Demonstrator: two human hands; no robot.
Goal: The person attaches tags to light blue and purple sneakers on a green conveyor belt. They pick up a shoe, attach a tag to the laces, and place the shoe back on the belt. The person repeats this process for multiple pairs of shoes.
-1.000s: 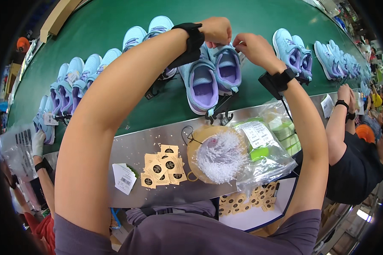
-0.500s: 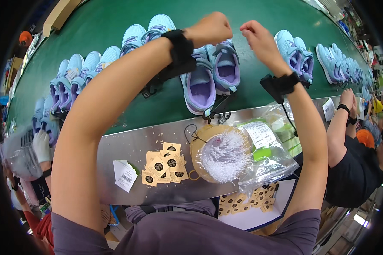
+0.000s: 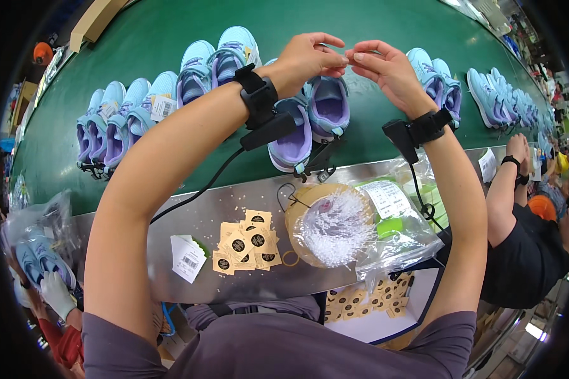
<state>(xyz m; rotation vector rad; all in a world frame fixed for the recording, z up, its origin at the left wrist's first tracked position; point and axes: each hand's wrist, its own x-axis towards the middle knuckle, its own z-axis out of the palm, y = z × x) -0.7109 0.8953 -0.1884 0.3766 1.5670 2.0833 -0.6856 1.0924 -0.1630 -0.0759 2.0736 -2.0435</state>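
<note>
My left hand (image 3: 306,63) and my right hand (image 3: 389,71) meet nearly fingertip to fingertip above the far part of the green surface. Thumb and forefinger are pinched on each hand; anything between them is too small to make out. Just below stands a pair of light blue shoes, the right shoe (image 3: 329,108) showing its purple lining and the left shoe (image 3: 291,142) partly covered by my left wrist. Black hooks (image 3: 310,169) hang at their heels. Another light blue pair (image 3: 216,66) stands left of my left hand, and one more pair (image 3: 437,79) right of my right hand.
On the metal ledge (image 3: 234,290) lie white tags (image 3: 188,258), tan tags (image 3: 250,243), a bundle of white plastic fasteners (image 3: 336,230) and a clear bag with green items (image 3: 398,221). A box (image 3: 417,306) holds more tan tags. Co-workers' hands are at left (image 3: 58,294) and right (image 3: 518,151).
My left hand has turned from a closed fist to a pinch, and my hands have come together at the fingertips. At the left, the co-worker's gloved hand has moved nearer with bagged shoes.
</note>
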